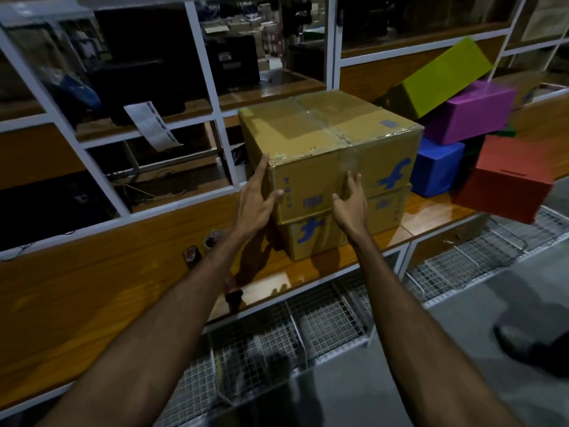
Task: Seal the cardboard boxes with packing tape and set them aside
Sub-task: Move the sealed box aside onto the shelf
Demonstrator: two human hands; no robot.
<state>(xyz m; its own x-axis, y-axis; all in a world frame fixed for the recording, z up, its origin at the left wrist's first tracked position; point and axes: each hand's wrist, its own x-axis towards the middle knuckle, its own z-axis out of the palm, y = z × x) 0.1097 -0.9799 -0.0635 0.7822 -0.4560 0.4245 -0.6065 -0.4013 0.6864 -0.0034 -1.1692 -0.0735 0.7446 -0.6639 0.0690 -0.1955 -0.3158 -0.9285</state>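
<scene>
A brown cardboard box (326,137) with clear tape across its top seam sits on top of a second brown box (311,238) on the wooden counter (92,291). My left hand (257,195) lies flat against the upper box's left front corner, fingers straight. My right hand (351,201) presses its straight fingers on the taped front face. A tape roll (212,238) and a red-handled tool (192,254) lie on the counter left of the boxes, partly behind my left forearm.
Yellow (446,75), purple (474,112), blue (437,167) and red (505,183) boxes are piled to the right. White-framed glass shelving (212,97) rises behind. Wire baskets (308,328) hang under the counter. A shoe (532,346) is on the grey floor at the right.
</scene>
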